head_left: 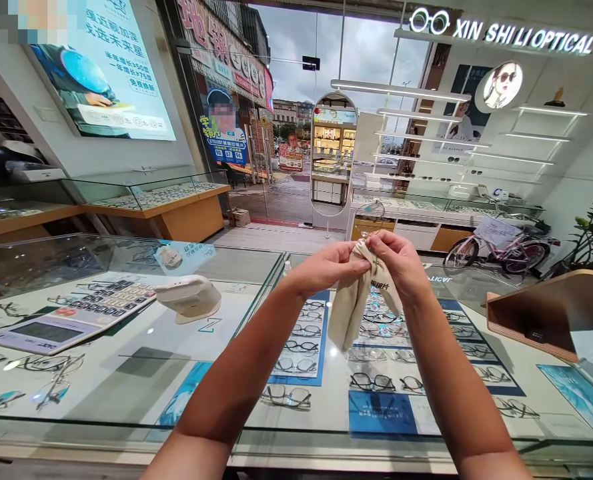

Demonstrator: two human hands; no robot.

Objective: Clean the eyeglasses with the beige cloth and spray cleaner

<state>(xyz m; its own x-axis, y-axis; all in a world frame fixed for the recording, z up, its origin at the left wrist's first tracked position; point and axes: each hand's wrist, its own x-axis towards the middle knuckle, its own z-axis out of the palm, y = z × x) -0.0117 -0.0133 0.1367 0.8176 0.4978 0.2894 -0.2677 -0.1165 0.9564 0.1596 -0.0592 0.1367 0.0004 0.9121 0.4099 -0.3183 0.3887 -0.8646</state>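
Note:
Above the glass counter, both my hands are raised close together at a cream cleaning cloth [349,310]. The cloth hangs down in folds and carries some dark printed lettering. My left hand [333,267] is closed, pinching the cloth near its top from the left. Closed on the right side of the same cloth is my right hand [393,257]. A thin-rimmed pair of glasses [371,217] sticks up just beyond my fingertips, at the top of the cloth. Its lower part is hidden by the fingers and the cloth, so I cannot tell which hand grips it.
Under the counter glass lie several eyeglasses [301,347] in rows. On the left part of the counter are a large calculator [71,327] and a white device [189,298]. A wooden stand [551,307] is at the right. Beyond are an oval mirror [333,157] and a bicycle [501,247].

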